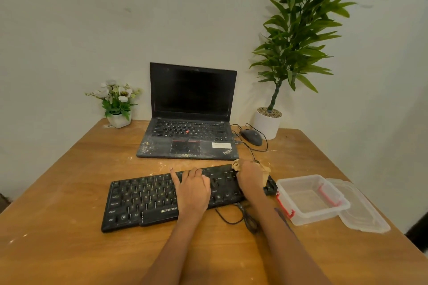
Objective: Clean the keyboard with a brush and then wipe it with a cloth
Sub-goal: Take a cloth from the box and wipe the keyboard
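A black keyboard [143, 199] lies at a slant on the wooden table [69, 250], its cable looping off the near edge. My left hand [193, 188] rests flat on the keys near the middle, fingers spread and forefinger stretched out. My right hand [251, 178] presses a crumpled tan cloth [236, 165] onto the keyboard's right end; bits of cloth stick out on both sides of the fist. No brush is in view.
A dusty open laptop [190, 122] stands behind the keyboard, with a wired mouse [251, 136] to its right. A clear plastic box [310, 199] with red clips and its lid [366, 215] sit right of the keyboard. A small flower pot [118, 120] and tall potted plant [267, 122] stand at the back.
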